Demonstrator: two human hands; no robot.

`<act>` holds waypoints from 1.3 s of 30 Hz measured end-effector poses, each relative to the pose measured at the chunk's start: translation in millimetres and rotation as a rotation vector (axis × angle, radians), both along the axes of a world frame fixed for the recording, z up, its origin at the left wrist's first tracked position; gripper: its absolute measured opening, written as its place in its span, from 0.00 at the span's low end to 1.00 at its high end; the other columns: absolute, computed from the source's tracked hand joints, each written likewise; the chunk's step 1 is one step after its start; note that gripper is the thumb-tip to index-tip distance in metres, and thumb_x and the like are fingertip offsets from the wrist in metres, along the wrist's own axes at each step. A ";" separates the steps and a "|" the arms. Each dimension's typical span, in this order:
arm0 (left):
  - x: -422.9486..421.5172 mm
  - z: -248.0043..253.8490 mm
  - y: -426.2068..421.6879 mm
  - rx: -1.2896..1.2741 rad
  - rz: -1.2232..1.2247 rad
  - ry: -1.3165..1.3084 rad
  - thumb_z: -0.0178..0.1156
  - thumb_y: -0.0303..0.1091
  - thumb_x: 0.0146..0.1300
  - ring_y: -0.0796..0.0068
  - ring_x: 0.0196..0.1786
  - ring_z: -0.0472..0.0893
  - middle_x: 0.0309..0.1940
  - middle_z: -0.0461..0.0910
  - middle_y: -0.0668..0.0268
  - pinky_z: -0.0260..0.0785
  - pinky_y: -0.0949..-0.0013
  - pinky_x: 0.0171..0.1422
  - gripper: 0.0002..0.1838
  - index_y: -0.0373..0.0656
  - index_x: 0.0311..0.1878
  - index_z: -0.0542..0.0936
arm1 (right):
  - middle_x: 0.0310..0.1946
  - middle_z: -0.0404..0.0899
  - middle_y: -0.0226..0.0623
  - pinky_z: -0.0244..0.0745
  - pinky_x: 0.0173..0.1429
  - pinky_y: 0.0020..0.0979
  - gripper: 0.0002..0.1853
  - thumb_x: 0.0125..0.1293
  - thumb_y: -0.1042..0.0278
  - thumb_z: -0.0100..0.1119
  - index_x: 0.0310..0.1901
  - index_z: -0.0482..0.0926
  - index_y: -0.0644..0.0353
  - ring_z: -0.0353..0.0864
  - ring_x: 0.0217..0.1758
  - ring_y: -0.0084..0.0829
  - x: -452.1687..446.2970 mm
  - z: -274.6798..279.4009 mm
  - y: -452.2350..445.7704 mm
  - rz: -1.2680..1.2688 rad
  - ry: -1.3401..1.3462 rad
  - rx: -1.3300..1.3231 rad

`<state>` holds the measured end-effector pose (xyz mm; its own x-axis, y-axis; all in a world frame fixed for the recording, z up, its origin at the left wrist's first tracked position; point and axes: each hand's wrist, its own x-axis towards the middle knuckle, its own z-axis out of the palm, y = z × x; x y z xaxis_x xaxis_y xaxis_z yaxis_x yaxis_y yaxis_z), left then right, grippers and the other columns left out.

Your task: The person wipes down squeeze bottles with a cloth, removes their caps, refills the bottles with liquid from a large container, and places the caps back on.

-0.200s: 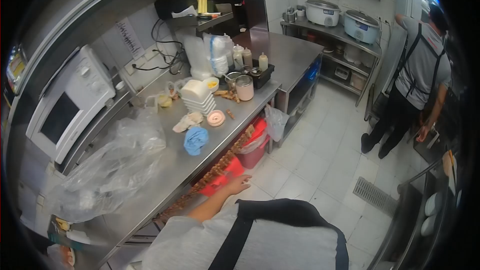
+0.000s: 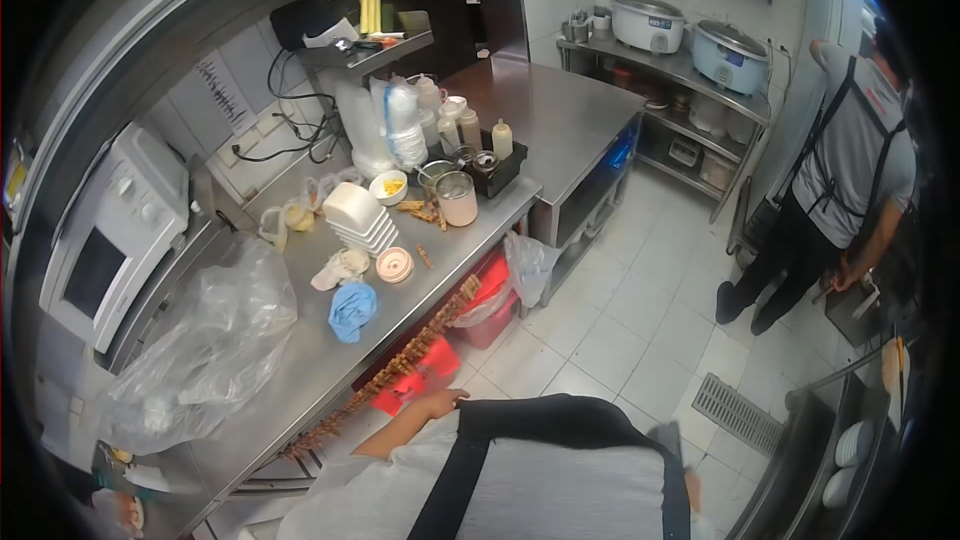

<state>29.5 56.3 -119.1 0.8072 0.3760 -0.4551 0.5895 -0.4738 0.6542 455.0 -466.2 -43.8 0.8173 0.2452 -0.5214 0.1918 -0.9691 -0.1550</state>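
Note:
My left hand (image 2: 437, 404) hangs low by my apron (image 2: 540, 415), close to its dark top edge, with the fingers partly showing and nothing visible in them. Beyond it, a long row of brown, skewer-like pieces (image 2: 385, 370) runs along the counter's front edge, with red plastic (image 2: 425, 365) below. On the steel counter (image 2: 400, 315) lie a crumpled blue cloth or glove (image 2: 352, 311), a pink round container (image 2: 394, 264) and a stack of white trays (image 2: 358, 220). A bit of skin (image 2: 693, 490) shows at my right side; my right hand is out of sight.
A clear plastic bag (image 2: 220, 340) covers the near counter beside a white microwave (image 2: 115, 230). Squeeze bottles (image 2: 468, 128) stand farther back. Two rice cookers (image 2: 648, 24) sit on a rear shelf. A person (image 2: 845, 170) stands at right; a floor drain (image 2: 738, 412) lies nearer.
My left hand has drawn back toward my apron, its fingers less spread. The counter and its things have shifted left in view. A bit of skin now shows at my right side.

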 end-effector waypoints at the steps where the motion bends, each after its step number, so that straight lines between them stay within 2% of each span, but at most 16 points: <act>1: 5.6 0.3 -4.0 -0.054 0.042 0.000 0.64 0.42 0.58 0.55 0.54 0.78 0.50 0.79 0.54 0.69 0.57 0.57 0.28 0.49 0.62 0.71 | 0.45 0.80 0.57 0.76 0.53 0.43 0.52 0.26 0.44 0.80 0.54 0.70 0.70 0.81 0.50 0.51 31.5 53.2 44.8 -0.005 -0.031 0.101; 2: 11.3 3.4 -6.4 -0.010 0.079 0.056 0.64 0.43 0.57 0.54 0.54 0.78 0.50 0.79 0.54 0.69 0.57 0.57 0.28 0.49 0.62 0.72 | 0.45 0.79 0.58 0.76 0.53 0.43 0.57 0.20 0.44 0.82 0.53 0.70 0.73 0.80 0.50 0.52 59.1 106.4 94.8 0.049 -0.085 0.110; 3: 21.5 6.5 -2.0 0.037 0.113 0.109 0.64 0.43 0.57 0.54 0.54 0.77 0.51 0.79 0.55 0.70 0.57 0.57 0.28 0.49 0.61 0.72 | 0.45 0.79 0.58 0.76 0.53 0.43 0.54 0.22 0.46 0.82 0.52 0.70 0.73 0.80 0.50 0.52 79.6 148.3 131.8 0.088 -0.158 0.192; 4: 31.3 12.6 2.5 0.084 0.143 0.164 0.65 0.43 0.56 0.54 0.55 0.77 0.51 0.79 0.56 0.70 0.57 0.57 0.28 0.49 0.61 0.73 | 0.40 0.81 0.57 0.76 0.49 0.43 0.49 0.25 0.50 0.82 0.50 0.69 0.70 0.81 0.46 0.53 100.8 165.3 159.9 0.255 -0.352 0.462; 5: 43.2 17.8 6.6 0.103 0.150 0.111 0.65 0.42 0.56 0.54 0.54 0.77 0.51 0.79 0.56 0.69 0.57 0.57 0.28 0.48 0.60 0.73 | 0.35 0.81 0.54 0.75 0.45 0.44 0.46 0.28 0.53 0.82 0.50 0.68 0.65 0.82 0.40 0.54 124.6 189.3 186.8 0.244 -0.391 0.291; 7: 75.6 35.9 21.5 0.147 0.156 -0.004 0.65 0.41 0.55 0.53 0.54 0.77 0.50 0.79 0.55 0.69 0.57 0.58 0.27 0.47 0.59 0.74 | 0.29 0.80 0.50 0.74 0.41 0.43 0.41 0.33 0.62 0.80 0.52 0.68 0.59 0.80 0.35 0.53 148.9 244.2 248.9 0.359 -0.516 0.510; 8: 95.0 47.1 34.4 0.169 0.132 -0.085 0.65 0.40 0.56 0.53 0.55 0.77 0.49 0.79 0.55 0.69 0.57 0.58 0.26 0.47 0.59 0.75 | 0.27 0.79 0.49 0.74 0.39 0.44 0.38 0.34 0.66 0.79 0.51 0.69 0.59 0.80 0.33 0.52 169.5 255.9 276.4 0.336 -0.386 0.651; 10: 137.6 75.4 66.9 0.207 0.071 -0.249 0.64 0.38 0.57 0.53 0.55 0.77 0.49 0.79 0.54 0.69 0.57 0.59 0.24 0.47 0.58 0.76 | 0.27 0.77 0.42 0.71 0.39 0.42 0.36 0.32 0.65 0.79 0.46 0.71 0.58 0.78 0.33 0.47 204.1 274.9 327.2 0.658 -0.723 0.675; 13: 205.0 155.4 102.7 0.351 0.129 -0.336 0.63 0.36 0.58 0.53 0.53 0.78 0.47 0.79 0.53 0.69 0.57 0.59 0.22 0.47 0.57 0.76 | 0.31 0.74 0.31 0.67 0.38 0.37 0.22 0.39 0.64 0.73 0.37 0.73 0.54 0.75 0.37 0.38 244.7 296.0 405.5 0.966 -0.908 0.685; 15: 257.5 213.2 146.7 0.128 0.208 -0.362 0.63 0.36 0.58 0.52 0.51 0.79 0.47 0.80 0.53 0.70 0.58 0.57 0.21 0.46 0.56 0.77 | 0.26 0.68 0.29 0.63 0.37 0.35 0.17 0.41 0.63 0.71 0.32 0.74 0.51 0.71 0.33 0.33 285.2 299.2 475.1 1.170 -1.013 0.705; 16: 278.4 219.5 152.6 0.365 0.190 -0.475 0.62 0.36 0.59 0.51 0.49 0.80 0.46 0.80 0.54 0.72 0.58 0.55 0.20 0.45 0.55 0.77 | 0.26 0.68 0.29 0.63 0.36 0.35 0.16 0.41 0.63 0.71 0.32 0.74 0.50 0.71 0.32 0.33 296.1 295.7 497.5 1.202 -1.021 0.729; 25: 393.9 273.7 224.7 0.362 0.188 -0.576 0.58 0.38 0.63 0.54 0.51 0.77 0.47 0.79 0.57 0.69 0.58 0.56 0.18 0.47 0.56 0.76 | 0.26 0.69 0.27 0.61 0.36 0.35 0.15 0.45 0.60 0.70 0.35 0.77 0.50 0.70 0.33 0.32 377.6 240.2 682.5 1.500 -0.863 0.863; 30: 443.0 274.7 235.0 0.456 0.397 -0.557 0.58 0.37 0.62 0.55 0.47 0.78 0.43 0.80 0.59 0.71 0.58 0.53 0.18 0.49 0.55 0.77 | 0.29 0.71 0.27 0.61 0.37 0.36 0.15 0.47 0.60 0.69 0.37 0.77 0.49 0.70 0.34 0.33 422.7 211.0 791.0 1.705 -0.752 0.950; 33: 471.1 261.1 234.0 0.434 0.531 -0.566 0.61 0.31 0.59 0.54 0.45 0.79 0.40 0.80 0.57 0.71 0.59 0.51 0.17 0.43 0.52 0.78 | 0.30 0.71 0.27 0.61 0.37 0.36 0.15 0.47 0.59 0.69 0.37 0.77 0.49 0.70 0.34 0.33 442.4 189.3 855.4 1.806 -0.676 0.995; 36: 489.9 238.0 230.7 0.510 0.609 -0.423 0.59 0.39 0.60 0.55 0.48 0.78 0.42 0.80 0.59 0.70 0.58 0.54 0.19 0.50 0.55 0.77 | 0.30 0.71 0.28 0.62 0.38 0.37 0.14 0.49 0.60 0.67 0.38 0.78 0.49 0.71 0.36 0.33 448.0 168.0 905.1 1.875 -0.610 1.011; 39: 490.3 232.4 211.8 0.537 0.757 -0.428 0.58 0.39 0.60 0.54 0.48 0.79 0.42 0.80 0.58 0.70 0.58 0.55 0.19 0.50 0.55 0.77 | 0.32 0.72 0.28 0.63 0.40 0.37 0.15 0.49 0.57 0.68 0.38 0.78 0.50 0.72 0.38 0.34 453.7 141.9 940.7 1.933 -0.540 0.962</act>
<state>519.8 268.1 113.3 0.3283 0.9244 0.1942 0.6227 -0.3664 0.6914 908.7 474.5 98.1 -0.6770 0.6544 0.3368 0.7081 0.7039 0.0554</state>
